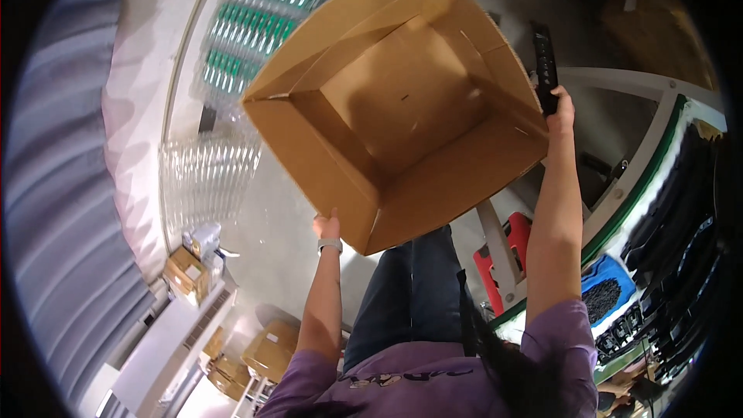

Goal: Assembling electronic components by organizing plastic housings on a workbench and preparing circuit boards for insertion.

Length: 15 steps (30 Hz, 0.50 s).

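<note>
Cardboard box (402, 101), empty, held up w/ both hands, open side facing cam.
Left hand (326, 226) grips bottom corner, right hand (559, 104) grips far edge, also pinning black remote-like device (545, 66); wide grip prob. steadies it above jeans (410, 286).

A single head-worn fisheye view looks steeply down from just above the person's own shoulders, so the purple shirt (433, 387) fills the six o'clock edge and both forearms run up toward twelve. The open cardboard box (402, 101) sits close under the lens, above centre. Straight lines bow near the dark round rim, with the floor far below.
</note>
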### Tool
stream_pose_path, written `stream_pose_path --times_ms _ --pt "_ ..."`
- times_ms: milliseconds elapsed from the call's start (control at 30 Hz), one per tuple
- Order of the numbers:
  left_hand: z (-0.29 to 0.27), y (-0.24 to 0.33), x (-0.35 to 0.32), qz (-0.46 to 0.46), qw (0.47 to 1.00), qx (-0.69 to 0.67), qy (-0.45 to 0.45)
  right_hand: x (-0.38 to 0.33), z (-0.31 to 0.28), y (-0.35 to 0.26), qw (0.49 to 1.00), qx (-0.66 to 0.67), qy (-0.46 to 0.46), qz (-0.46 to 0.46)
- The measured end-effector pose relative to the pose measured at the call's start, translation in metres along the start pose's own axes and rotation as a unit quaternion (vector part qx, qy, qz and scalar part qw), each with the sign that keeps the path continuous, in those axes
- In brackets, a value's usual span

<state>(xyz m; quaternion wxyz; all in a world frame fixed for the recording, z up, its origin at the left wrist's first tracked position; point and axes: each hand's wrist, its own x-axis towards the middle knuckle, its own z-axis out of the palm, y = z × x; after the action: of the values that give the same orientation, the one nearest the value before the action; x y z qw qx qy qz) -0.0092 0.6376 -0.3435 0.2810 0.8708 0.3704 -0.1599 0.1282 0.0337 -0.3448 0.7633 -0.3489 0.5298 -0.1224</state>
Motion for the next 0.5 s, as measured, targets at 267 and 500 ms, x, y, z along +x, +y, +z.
stream_pose_path --times_ms 267,500 --pt "-0.07 -0.026 -0.08 0.02 0.994 0.09 0.061 -0.05 0.012 0.041 0.994 -0.031 0.064 -0.078" --pt "-0.117 -0.168 -0.141 0.055 0.991 0.018 0.121 -0.116 -0.014 0.121 0.991 -0.072 -0.106 -0.043"
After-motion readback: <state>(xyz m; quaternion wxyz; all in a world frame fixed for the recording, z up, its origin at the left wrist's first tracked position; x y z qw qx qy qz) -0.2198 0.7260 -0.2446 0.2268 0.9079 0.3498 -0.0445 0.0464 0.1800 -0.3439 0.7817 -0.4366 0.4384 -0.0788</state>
